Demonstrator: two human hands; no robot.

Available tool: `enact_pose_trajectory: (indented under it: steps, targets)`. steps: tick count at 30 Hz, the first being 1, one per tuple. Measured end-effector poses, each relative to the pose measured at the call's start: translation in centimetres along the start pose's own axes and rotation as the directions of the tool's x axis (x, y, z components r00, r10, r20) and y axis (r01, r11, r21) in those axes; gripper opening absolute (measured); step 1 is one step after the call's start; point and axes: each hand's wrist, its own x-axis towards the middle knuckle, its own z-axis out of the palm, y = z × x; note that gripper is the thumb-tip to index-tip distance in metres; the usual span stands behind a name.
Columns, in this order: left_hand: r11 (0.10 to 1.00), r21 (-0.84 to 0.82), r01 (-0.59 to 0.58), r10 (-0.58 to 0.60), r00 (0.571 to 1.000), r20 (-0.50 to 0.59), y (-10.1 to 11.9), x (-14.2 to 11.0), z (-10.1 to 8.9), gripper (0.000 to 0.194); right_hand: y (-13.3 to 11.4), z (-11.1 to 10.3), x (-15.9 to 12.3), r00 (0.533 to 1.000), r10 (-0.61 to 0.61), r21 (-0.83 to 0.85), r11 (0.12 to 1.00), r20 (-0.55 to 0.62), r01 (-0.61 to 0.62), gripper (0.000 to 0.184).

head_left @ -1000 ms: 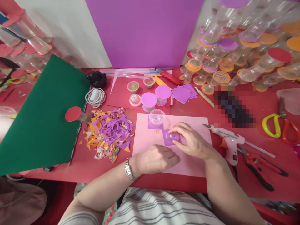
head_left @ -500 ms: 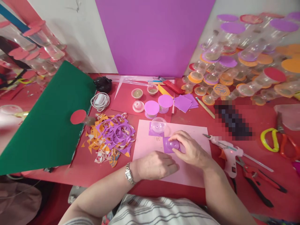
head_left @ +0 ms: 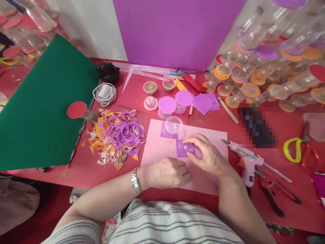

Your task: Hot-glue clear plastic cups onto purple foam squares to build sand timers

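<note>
Pink paper [head_left: 203, 179] lies under both hands on the red table [head_left: 106, 176]. The left hand [head_left: 169, 173] rests on the paper, knuckles up, fingers curled loosely and holding nothing. Just beyond it the right hand [head_left: 207, 156] has its fingers closed around a clear cup [head_left: 187, 147], pressing it mouth-down onto a purple square [head_left: 180, 150]; the cup's axis stands upright, its base toward the camera. Just past the hands a second clear cup [head_left: 173, 124] sits on a second purple square [head_left: 166, 133]. To the right of the right hand lie one glue gun [head_left: 245, 162] and red pliers [head_left: 275, 195]. Left of the left hand is a heap of scraps [head_left: 118, 135]. Farther off stand two cups with purple lids [head_left: 175, 101], three small cups without lids [head_left: 155, 92] and a stack of purple squares [head_left: 205, 102].
</note>
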Motion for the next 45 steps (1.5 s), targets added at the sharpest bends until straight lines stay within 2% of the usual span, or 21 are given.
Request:
enact_pose_trajectory:
  steps: [4, 7, 12, 15, 21, 34, 38, 43, 45]
  targets:
    - [1.0, 0.018, 0.007, -0.007, 1.0, 0.003, 0.1, 0.1, -0.2, 0.015, 0.0, 0.0, -0.1, 1.0, 0.031, -0.049, 0.998, -0.002, -0.031, 0.039]
    - [1.0, 0.011, -0.001, 0.001, 1.0, 0.002, 0.1, 0.1, -0.1, 0.014, -0.2, -0.3, -0.2, 0.998, 0.016, -0.098, 0.995, -0.059, -0.022, 0.041]
    - [1.0, 0.019, -0.014, 0.015, 1.0, -0.014, 0.0, 0.3, 0.0, 0.012, -1.4, -1.1, -0.1, 0.99, -0.012, -0.174, 0.985, -0.137, -0.012, 0.034]
    - [1.0, 0.023, -0.018, 0.019, 1.0, -0.023, 0.1, 0.3, 0.1, 0.012, -2.1, -1.1, 0.1, 0.997, 0.002, -0.19, 0.982, -0.081, -0.017, 0.03]
    - [1.0, 0.023, -0.017, 0.018, 1.0, -0.022, 0.4, 0.3, 0.1, 0.01, -1.9, -0.7, -0.2, 0.996, 0.039, -0.205, 0.979, 0.082, -0.021, 0.034]
    - [1.0, 0.0, 0.013, -0.013, 1.0, -0.008, 0.4, 0.5, -0.1, 0.012, -1.6, -0.9, -1.2, 0.995, 0.035, -0.185, 0.983, 0.092, -0.017, 0.04]
    - [1.0, -0.01, 0.027, -0.026, 1.0, 0.01, 0.3, 0.4, -0.1, 0.011, -1.6, -0.7, -1.3, 0.998, 0.014, -0.193, 0.981, 0.061, -0.002, 0.044]
    - [0.998, -0.044, 0.033, -0.031, 0.999, 0.042, 0.3, 0.4, -0.3, 0.014, -1.6, -0.3, -1.4, 0.994, 0.045, -0.212, 0.975, -0.102, -0.066, 0.04]
    - [0.998, -0.047, 0.033, -0.031, 0.999, 0.041, 0.3, 0.3, -0.4, 0.016, -1.5, 0.0, -1.4, 0.989, 0.075, -0.228, 0.968, -0.131, -0.104, 0.037]
